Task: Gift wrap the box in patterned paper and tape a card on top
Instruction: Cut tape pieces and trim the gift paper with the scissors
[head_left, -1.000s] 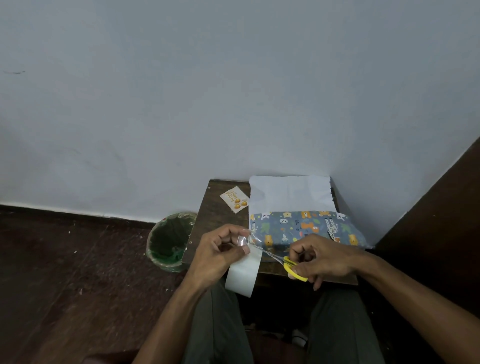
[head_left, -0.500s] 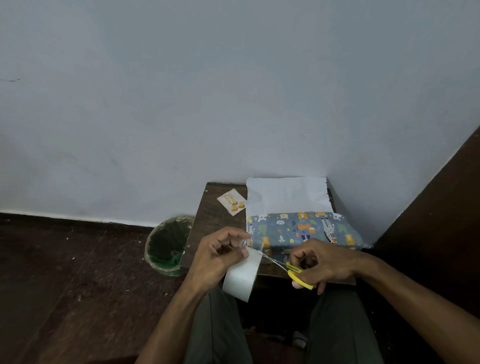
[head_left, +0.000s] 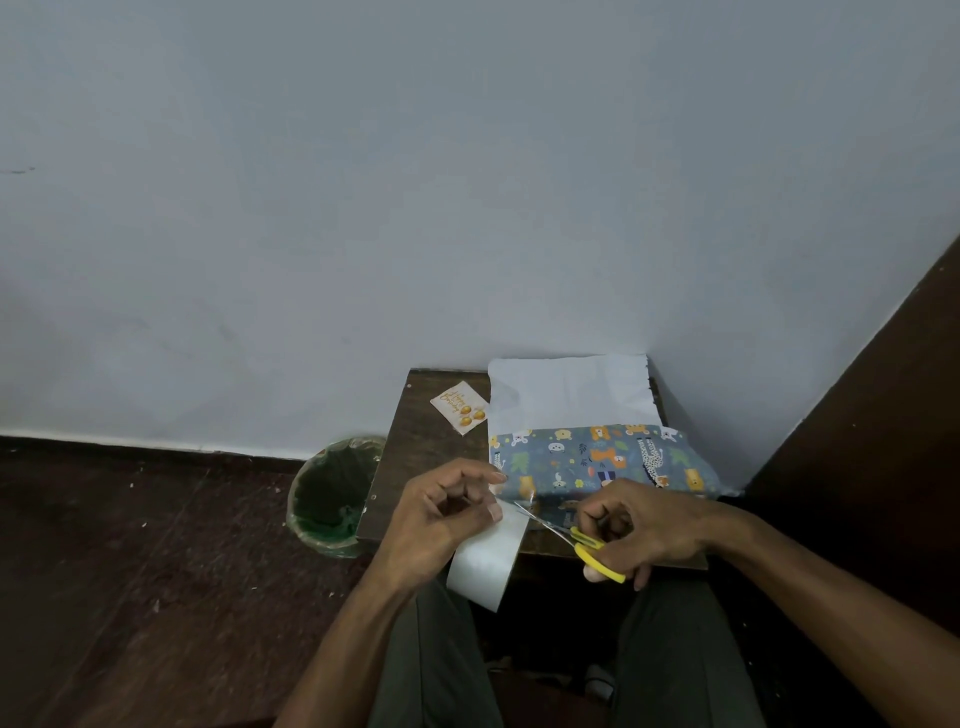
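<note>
A box partly covered in blue animal-patterned paper (head_left: 597, 460) lies on a small dark wooden table (head_left: 426, 457), with the paper's white underside (head_left: 566, 389) spread out behind it. My left hand (head_left: 441, 519) pinches a strip of clear tape pulled from a wide tape roll (head_left: 485, 561) that hangs below it. My right hand (head_left: 639, 525) grips yellow-handled scissors (head_left: 587, 551), whose blades point left at the tape strip. A small card with orange balloons (head_left: 460, 413) lies at the table's far left.
A green-lined waste bin (head_left: 332, 493) stands on the dark floor left of the table. A pale wall rises right behind the table, and a dark wooden panel (head_left: 883, 415) closes off the right side. My legs are under the table's near edge.
The scissors' blades have moved closer to the tape strip by my left fingers. The view has shifted slightly; box, paper and card stay put.
</note>
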